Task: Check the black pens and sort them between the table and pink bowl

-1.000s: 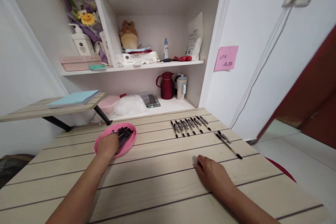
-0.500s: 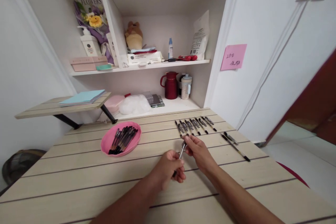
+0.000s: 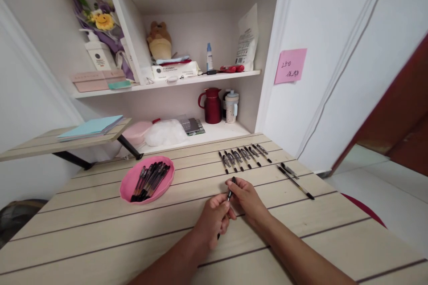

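My left hand (image 3: 214,220) is closed around the lower part of a pen (image 3: 229,195), whose dark end pokes out below the fist. The fingertips of my right hand (image 3: 245,196) pinch the pen's black upper end, which looks like its cap. Both hands nearly touch, over the front middle of the table. Beyond them lies a row of black pens (image 3: 245,159), with dark caps among them. At the right, another pen (image 3: 296,181) rests beside a loose cap (image 3: 288,170). More pens (image 3: 150,180) fill a pink scalloped tray (image 3: 125,187) on the left.
The striped wooden table (image 3: 133,240) meets a white shelf unit (image 3: 227,131) at the back. A red jug (image 3: 212,106) and a pale cup (image 3: 232,107) stand there. At left, a small raised shelf (image 3: 110,136) carries blue paper (image 3: 90,127).
My hands have drawn closer together along the pen, and less of its shaft shows between them. The camera view has shifted slightly.
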### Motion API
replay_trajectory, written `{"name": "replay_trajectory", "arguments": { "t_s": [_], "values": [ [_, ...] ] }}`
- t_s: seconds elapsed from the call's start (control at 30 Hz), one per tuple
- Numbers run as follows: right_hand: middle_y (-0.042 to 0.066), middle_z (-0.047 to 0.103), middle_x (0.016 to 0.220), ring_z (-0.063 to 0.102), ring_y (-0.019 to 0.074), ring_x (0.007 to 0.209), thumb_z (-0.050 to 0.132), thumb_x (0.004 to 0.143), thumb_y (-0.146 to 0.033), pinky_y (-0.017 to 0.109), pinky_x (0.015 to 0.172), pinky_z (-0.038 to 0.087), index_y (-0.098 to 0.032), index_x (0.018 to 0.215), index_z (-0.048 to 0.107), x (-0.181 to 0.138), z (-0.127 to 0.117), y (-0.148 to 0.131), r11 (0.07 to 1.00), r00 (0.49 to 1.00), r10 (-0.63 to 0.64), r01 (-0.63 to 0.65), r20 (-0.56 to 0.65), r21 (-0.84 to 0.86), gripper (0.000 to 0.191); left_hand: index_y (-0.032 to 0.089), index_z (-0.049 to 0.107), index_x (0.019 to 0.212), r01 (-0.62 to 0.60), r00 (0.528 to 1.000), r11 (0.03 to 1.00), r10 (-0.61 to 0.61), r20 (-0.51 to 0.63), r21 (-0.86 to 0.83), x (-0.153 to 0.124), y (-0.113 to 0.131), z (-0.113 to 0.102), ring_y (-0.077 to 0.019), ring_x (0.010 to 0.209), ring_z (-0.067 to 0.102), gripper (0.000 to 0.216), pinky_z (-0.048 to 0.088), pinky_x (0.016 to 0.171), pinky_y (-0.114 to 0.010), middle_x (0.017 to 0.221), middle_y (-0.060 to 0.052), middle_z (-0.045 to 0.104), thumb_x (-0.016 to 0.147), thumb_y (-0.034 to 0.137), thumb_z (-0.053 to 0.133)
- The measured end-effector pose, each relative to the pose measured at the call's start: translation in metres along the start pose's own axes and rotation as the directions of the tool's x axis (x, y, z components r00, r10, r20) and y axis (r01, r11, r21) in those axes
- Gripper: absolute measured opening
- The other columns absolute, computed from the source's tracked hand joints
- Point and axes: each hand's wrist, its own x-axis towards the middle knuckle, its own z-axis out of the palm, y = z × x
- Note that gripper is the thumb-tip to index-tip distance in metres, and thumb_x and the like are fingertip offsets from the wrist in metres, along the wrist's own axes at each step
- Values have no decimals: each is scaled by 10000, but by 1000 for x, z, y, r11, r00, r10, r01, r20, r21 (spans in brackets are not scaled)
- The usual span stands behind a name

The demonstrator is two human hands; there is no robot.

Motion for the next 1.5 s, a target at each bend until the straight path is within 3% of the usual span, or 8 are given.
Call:
{"name": "replay_trajectory", "arguments": {
  "t_s": [0.33,0.57,0.8,0.93,1.1,1.2,1.33,1.5],
  "values": [
    [-5,574,623,359,52,445,661,613,-457,202,431,262,-130,863,618,10,-14,-4,994,995,-43,51,-87,94,414,150,447,1182,38,994,999,-38,100,1,-4,5,-3,2,297,238,553,107,332,-179,563,52,504,696,381,577],
    [0,584,695,515,92,518,628,634,-470,200,434,337,-168,984,573,19,-29,-9,989,970,-53,83,-237,119,465,150,421,1214,46,997,999,-46,62,-1,-6,6,-3,-5,307,238,565,90,341,-184,570,50,502,713,370,563],
    [-42,527,604,518,90,461,604,643,-376,210,428,356,-169,890,567,18,-51,-17,975,975,-58,9,-213,-220,325,162,443,1196,41,998,999,-41,42,10,-7,7,-2,-1,319,239,570,103,349,-177,572,53,499,696,394,587],
    [-35,529,589,532,118,488,586,641,-302,229,456,367,-169,867,550,13,-90,-18,785,975,-118,-26,-190,-620,265,168,451,1187,42,998,999,-42,45,12,-7,7,-2,-2,324,246,547,99,353,-175,580,50,503,702,385,583],
    [38,631,732,583,188,670,549,687,-287,261,538,346,-191,835,559,4,-141,-22,240,939,-268,-149,-213,-959,176,160,457,1182,43,998,999,-44,52,20,-6,7,-2,-3,318,247,531,102,346,-176,575,46,507,711,375,575],
    [64,634,768,589,206,711,479,749,-273,270,551,333,-191,781,564,1,-152,-21,38,948,-269,-167,-171,-985,122,153,462,1178,46,997,999,-47,56,25,-5,6,-2,-3,315,245,549,101,343,-176,568,45,510,698,388,587],
    [93,626,852,588,220,771,450,780,-281,280,583,342,-180,801,567,0,-153,-16,-72,955,-268,-148,-123,-986,156,160,461,1180,45,997,999,-46,57,25,-6,6,-2,-3,316,243,529,101,345,-175,568,46,507,711,377,573],
    [102,618,880,585,218,780,431,802,-349,285,592,350,-171,878,554,-8,-156,-14,-94,948,-285,-177,-143,-980,229,159,453,1192,41,997,999,-42,61,19,-6,6,-3,-6,320,251,524,96,346,-178,573,43,505,719,356,566]
  ]
}}
